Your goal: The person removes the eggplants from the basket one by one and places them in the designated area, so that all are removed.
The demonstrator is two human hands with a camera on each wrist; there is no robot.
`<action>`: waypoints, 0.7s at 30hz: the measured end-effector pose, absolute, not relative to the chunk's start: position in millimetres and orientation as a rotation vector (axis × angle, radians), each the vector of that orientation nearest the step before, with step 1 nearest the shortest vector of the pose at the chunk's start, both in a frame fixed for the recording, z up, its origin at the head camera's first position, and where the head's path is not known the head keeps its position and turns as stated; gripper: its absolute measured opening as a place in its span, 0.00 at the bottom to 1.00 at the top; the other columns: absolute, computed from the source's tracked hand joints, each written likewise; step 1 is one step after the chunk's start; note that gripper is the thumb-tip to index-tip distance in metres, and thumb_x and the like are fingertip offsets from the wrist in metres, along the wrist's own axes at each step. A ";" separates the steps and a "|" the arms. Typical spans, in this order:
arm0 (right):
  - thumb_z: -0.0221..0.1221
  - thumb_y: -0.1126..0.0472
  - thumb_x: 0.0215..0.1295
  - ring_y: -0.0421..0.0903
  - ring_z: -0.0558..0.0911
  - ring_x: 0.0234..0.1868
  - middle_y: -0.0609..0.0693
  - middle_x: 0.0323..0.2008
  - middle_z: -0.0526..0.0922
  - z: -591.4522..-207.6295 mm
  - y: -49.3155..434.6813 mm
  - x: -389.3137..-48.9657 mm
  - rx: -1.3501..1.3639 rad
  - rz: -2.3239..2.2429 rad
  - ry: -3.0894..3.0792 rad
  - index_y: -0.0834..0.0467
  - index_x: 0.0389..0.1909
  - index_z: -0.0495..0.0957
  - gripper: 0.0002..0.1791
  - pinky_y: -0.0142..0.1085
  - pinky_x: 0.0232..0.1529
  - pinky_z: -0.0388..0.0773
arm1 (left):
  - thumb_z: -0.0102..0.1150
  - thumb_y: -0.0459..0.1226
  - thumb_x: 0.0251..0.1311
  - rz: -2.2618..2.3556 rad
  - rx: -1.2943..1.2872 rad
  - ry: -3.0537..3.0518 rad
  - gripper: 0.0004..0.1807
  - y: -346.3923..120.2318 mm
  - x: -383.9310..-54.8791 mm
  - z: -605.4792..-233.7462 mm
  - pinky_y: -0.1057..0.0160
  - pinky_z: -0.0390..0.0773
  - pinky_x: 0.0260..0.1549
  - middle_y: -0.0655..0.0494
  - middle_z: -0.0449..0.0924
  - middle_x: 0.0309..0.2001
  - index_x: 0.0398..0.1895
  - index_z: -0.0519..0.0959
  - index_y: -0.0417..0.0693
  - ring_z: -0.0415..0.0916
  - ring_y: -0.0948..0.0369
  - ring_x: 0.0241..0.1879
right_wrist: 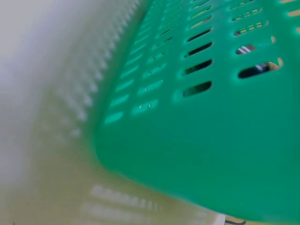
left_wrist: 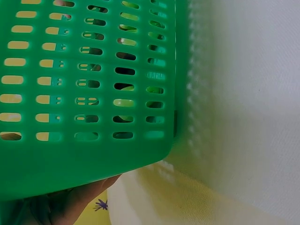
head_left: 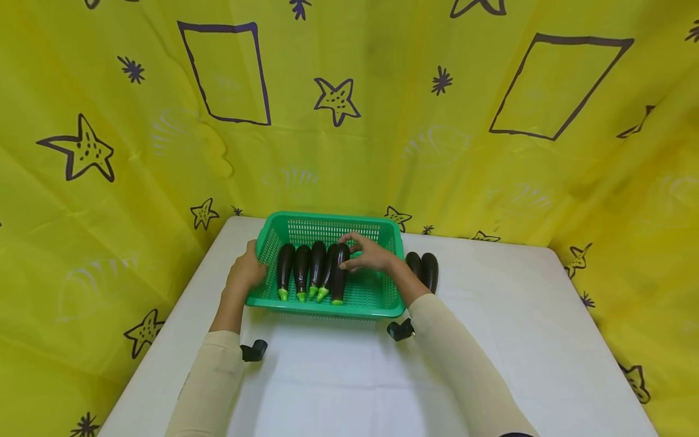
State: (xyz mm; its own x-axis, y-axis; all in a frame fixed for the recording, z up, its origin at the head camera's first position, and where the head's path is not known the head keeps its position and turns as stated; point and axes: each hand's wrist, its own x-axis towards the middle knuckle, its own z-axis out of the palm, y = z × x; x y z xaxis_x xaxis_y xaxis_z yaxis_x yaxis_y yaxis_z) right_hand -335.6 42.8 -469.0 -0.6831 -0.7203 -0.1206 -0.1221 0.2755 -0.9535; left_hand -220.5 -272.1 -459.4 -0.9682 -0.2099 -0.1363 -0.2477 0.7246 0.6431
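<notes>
A green plastic basket (head_left: 327, 308) with slotted walls stands on the white table. Several dark, glossy eggplants (head_left: 301, 267) lie side by side in its left half, green stem ends toward me. My left hand (head_left: 248, 267) grips the basket's left side, its thumb over the rim. Reaching in from the right, my right hand (head_left: 371, 254) holds the rightmost eggplant (head_left: 340, 285), fingers at its upper end and thumb against its side. Both wrist views mostly show the basket's outer wall (left_wrist: 56, 164), with slivers of eggplant behind the slots.
Two more eggplants (head_left: 429, 270) lie on the white table (head_left: 508, 315) just right of the basket, partly behind my right forearm. A yellow curtain (head_left: 371, 164) with drawn stars hangs along the table's back and sides. Dark wrist-camera mounts (head_left: 401, 329) stick out beneath my forearms.
</notes>
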 end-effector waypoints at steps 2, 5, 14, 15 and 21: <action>0.68 0.72 0.67 0.64 0.69 0.68 0.68 0.71 0.63 -469.7 42.9 -335.0 -0.766 -1.420 2.010 0.63 0.72 0.65 0.35 0.49 0.49 0.85 | 0.51 0.33 0.75 1.075 -0.385 2.868 0.37 -271.3 -220.3 -459.8 0.33 0.75 0.50 0.22 0.71 0.63 0.81 0.48 0.36 0.76 0.31 0.54; 0.67 0.72 0.68 0.63 0.69 0.68 0.66 0.72 0.63 -470.0 43.1 -334.3 -0.785 -1.416 2.022 0.63 0.73 0.65 0.35 0.49 0.49 0.84 | 0.51 0.33 0.75 1.068 -0.389 2.862 0.38 -270.6 -220.4 -459.5 0.34 0.75 0.50 0.21 0.70 0.64 0.82 0.47 0.36 0.76 0.31 0.54; 0.66 0.75 0.67 0.63 0.74 0.63 0.66 0.66 0.69 -470.8 44.4 -331.8 -0.831 -1.459 2.004 0.64 0.73 0.64 0.36 0.52 0.49 0.84 | 0.51 0.34 0.76 1.060 -0.395 2.845 0.37 -268.1 -219.5 -462.2 0.34 0.76 0.49 0.20 0.71 0.62 0.81 0.47 0.36 0.77 0.31 0.53; 0.66 0.75 0.67 0.63 0.74 0.63 0.66 0.67 0.69 -470.6 44.2 -331.5 -0.840 -1.466 1.997 0.65 0.74 0.64 0.36 0.52 0.49 0.84 | 0.51 0.33 0.76 1.059 -0.394 2.847 0.37 -268.0 -219.2 -461.9 0.34 0.76 0.49 0.20 0.71 0.62 0.81 0.47 0.36 0.77 0.31 0.53; 0.63 0.75 0.70 0.67 0.77 0.59 0.68 0.68 0.66 -468.6 43.2 -329.7 -0.857 -1.520 1.937 0.67 0.76 0.60 0.37 0.58 0.53 0.81 | 0.51 0.33 0.75 1.059 -0.389 2.859 0.38 -268.1 -219.8 -458.4 0.34 0.76 0.49 0.20 0.71 0.63 0.81 0.47 0.35 0.76 0.31 0.53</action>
State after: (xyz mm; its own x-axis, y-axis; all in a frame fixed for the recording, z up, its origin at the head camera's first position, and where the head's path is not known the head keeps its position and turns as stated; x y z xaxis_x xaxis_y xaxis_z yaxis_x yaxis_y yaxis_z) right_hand -329.7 43.2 -468.6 -0.6597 -0.7512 -0.0218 -0.1574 0.1664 -0.9734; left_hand -219.8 -268.1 -458.4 -0.9656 -0.2118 -0.1508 -0.2589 0.7307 0.6317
